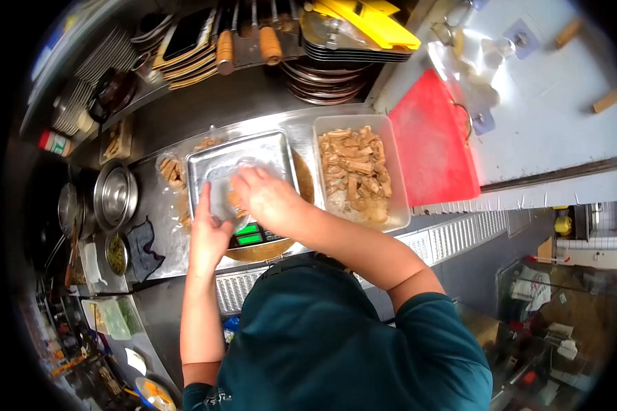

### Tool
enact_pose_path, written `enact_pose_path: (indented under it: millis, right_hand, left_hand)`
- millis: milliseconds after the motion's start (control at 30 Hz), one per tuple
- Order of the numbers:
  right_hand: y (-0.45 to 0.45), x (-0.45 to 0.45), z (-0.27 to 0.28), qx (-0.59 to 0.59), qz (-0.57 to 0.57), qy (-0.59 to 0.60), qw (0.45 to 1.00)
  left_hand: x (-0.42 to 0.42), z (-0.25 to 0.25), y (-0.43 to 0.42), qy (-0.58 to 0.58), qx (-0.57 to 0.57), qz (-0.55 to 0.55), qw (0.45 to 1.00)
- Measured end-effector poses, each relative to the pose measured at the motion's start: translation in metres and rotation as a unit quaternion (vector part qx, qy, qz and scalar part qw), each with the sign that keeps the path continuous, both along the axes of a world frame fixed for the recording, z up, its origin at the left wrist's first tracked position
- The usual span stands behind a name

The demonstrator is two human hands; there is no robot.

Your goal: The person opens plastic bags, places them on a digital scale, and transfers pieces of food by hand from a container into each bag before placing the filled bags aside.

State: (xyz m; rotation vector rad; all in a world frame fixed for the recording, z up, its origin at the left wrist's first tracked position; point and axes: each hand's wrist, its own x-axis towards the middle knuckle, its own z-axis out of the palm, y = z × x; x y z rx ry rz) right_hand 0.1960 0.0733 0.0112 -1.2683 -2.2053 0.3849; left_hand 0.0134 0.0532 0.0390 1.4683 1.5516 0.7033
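A digital scale with a green display (249, 234) and a square steel pan (274, 142) on top is in front of me. On the pan lies a clear plastic bag (219, 198) with some brown pieces at its mouth. My left hand (210, 236) is at the bag's near left side, index finger stretched along it and thumb towards the opening, the film between them. Over the bag's mouth, my right hand (271, 202) curls its fingers around a brown meat piece (237, 203), partly hidden by the hand. To the right stands a plastic tub (400, 137) of similar meat pieces (355, 164).
Filled bags of brown pieces (173, 171) lie left of the scale. A red cutting board (435, 147) leans beside the tub. Steel bowls (115, 195) and a dark cloth (144, 248) are further left. Stacked plates (322, 82) and wooden-handled tools (270, 46) fill the shelf above.
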Motion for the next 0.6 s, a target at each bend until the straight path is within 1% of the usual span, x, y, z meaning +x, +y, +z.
enact_pose_path:
  millis: [33, 100, 167, 200, 300, 333, 433, 467, 500, 567, 600]
  right_hand:
    - [-0.008, 0.004, 0.006, 0.011, 0.022, 0.035, 0.999]
    - [-0.018, 0.016, 0.01, 0.025, 0.05, 0.058, 0.997]
    - [-0.026, 0.027, 0.005, 0.055, 0.076, 0.075, 0.993]
    - [-0.029, 0.032, 0.0, 0.019, 0.083, 0.081, 0.993]
    - [-0.035, 0.044, -0.01, 0.016, 0.093, 0.055, 0.994]
    - [-0.04, 0.049, -0.004, 0.006, 0.079, 0.067, 0.995]
    - [-0.061, 0.075, -0.013, -0.035, -0.049, 0.045, 0.997]
    - [-0.062, 0.09, -0.019, -0.02, -0.097, 0.021, 0.995]
    - [-0.059, 0.109, -0.031, -0.004, -0.142, -0.002, 0.99]
    - [-0.05, 0.158, -0.091, 0.02, -0.222, -0.058, 0.973]
    - [-0.046, 0.178, -0.104, -0.004, -0.252, -0.092, 0.963]
  left_hand:
    - [-0.004, -0.002, 0.002, 0.008, 0.01, -0.003, 1.0]
    - [-0.006, 0.001, 0.005, 0.024, 0.01, 0.006, 1.0]
    - [-0.007, -0.008, 0.007, 0.002, 0.014, 0.013, 1.0]
    - [-0.006, -0.01, 0.008, -0.009, 0.016, 0.015, 1.0]
    - [-0.001, -0.004, 0.005, 0.025, -0.014, 0.01, 1.0]
    - [0.0, -0.002, 0.003, 0.02, -0.011, 0.009, 1.0]
    - [-0.005, -0.004, 0.005, -0.034, 0.019, 0.029, 0.999]
    - [-0.008, -0.006, 0.006, -0.045, 0.029, 0.035, 0.998]
    - [-0.011, -0.008, 0.007, -0.056, 0.039, 0.041, 0.997]
    - [-0.015, -0.013, 0.006, -0.055, 0.054, 0.053, 0.996]
    - [-0.014, 0.0, 0.004, -0.02, -0.013, 0.048, 0.999]
